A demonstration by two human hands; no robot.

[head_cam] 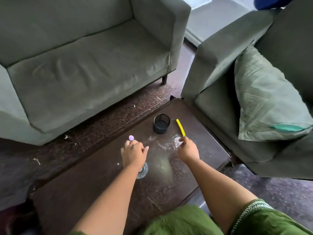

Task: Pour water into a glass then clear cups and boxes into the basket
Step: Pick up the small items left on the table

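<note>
Dark table (101,192) between green sofas (84,68): clearing small items.
Left hand (133,153) pinches purple piece (131,137); right hand (188,150) grips yellow stick (180,127); next, black mesh basket (161,123).

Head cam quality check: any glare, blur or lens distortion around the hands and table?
Head view: a pale glare patch on the glossy table between the hands; wide-angle bending curves the sofa and table edges; left hand and right hand are slightly soft; the glass under the left wrist is hard to read; the yellow stick and black mesh cup are clear.
</note>
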